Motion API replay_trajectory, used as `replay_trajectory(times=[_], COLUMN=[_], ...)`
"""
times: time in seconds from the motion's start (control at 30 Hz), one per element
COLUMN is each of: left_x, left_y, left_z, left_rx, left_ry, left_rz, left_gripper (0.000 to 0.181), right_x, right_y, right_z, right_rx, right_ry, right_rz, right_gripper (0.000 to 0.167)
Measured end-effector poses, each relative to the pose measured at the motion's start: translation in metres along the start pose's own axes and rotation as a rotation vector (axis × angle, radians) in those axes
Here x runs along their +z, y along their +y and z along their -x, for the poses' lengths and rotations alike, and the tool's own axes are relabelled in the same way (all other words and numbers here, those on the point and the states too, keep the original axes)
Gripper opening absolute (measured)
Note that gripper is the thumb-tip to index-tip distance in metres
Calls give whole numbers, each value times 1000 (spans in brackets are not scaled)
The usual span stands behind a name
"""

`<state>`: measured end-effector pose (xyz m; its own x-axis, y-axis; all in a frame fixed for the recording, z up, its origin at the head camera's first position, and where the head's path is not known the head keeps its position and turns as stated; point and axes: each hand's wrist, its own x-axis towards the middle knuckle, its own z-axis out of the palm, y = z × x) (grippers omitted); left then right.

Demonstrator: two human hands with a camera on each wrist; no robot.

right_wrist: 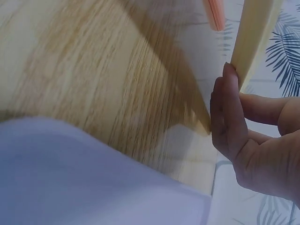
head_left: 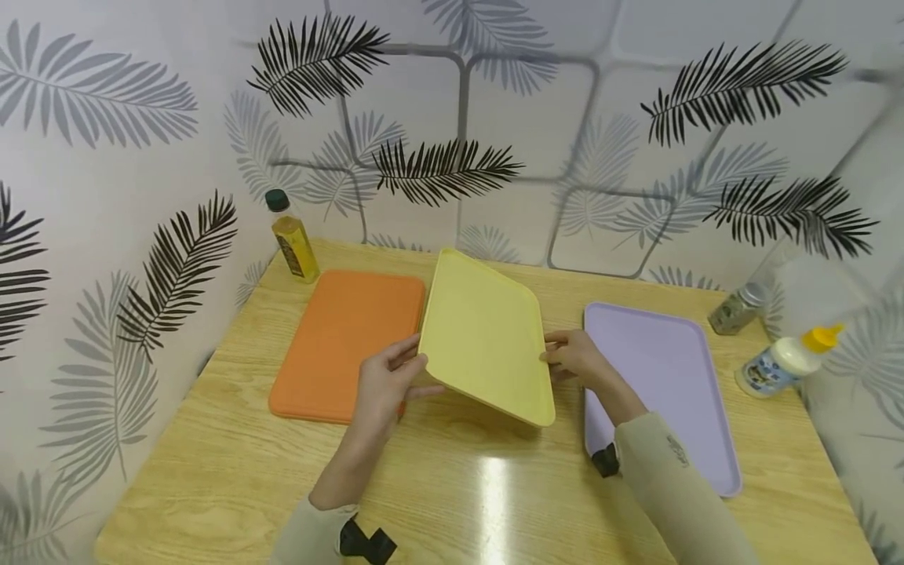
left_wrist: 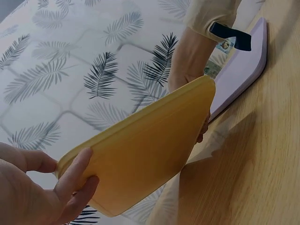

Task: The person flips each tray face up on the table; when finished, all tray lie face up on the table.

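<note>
Holding a yellow tray (head_left: 487,337) (tilted) by opposite sides: fingers (right_wrist: 232,105) of the left hand (head_left: 382,383) and right hand (head_left: 579,359).

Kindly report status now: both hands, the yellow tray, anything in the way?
Left hand, right hand: pinching opposite edges of yellow tray. Tray tilted, near edge raised above table. Nothing seen blocking; purple tray at right.

My beige left sleeve (head_left: 311,537) at seven o'clock, beige right sleeve (head_left: 678,494) at four, grey marking (head_left: 676,450), black angular wristpieces (head_left: 366,543)
</note>
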<state>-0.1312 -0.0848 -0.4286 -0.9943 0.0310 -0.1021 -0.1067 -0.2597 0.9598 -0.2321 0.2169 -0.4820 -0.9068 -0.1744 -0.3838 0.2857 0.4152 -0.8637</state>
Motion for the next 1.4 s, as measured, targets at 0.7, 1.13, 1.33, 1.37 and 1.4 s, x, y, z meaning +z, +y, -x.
replay_trajectory(times=[0.7, 1.13, 1.33, 1.37, 1.4], left_x=[-22, -26, -26, -26, -25], left_y=[-4, -6, -6, -7, -8], left_z=[-35, -65, -78, -80, -82], left_rx=[-263, -324, -331, -337, -340], left_ry=[-177, -203, -193, -192, -194], left_rz=[-128, -295, -350, -362, -375], left_gripper=[51, 49, 45, 45, 45], right_x=[-16, -19, -20, -20, -20], right_y=[17, 15, 13, 13, 14], right_z=[27, 46, 52, 52, 52], right_rx=[-14, -53, -52, -51, -49], right_ry=[23, 56, 79, 80, 82], right_rz=[-39, 15, 7, 6, 4], right_gripper=[51, 54, 55, 55, 56])
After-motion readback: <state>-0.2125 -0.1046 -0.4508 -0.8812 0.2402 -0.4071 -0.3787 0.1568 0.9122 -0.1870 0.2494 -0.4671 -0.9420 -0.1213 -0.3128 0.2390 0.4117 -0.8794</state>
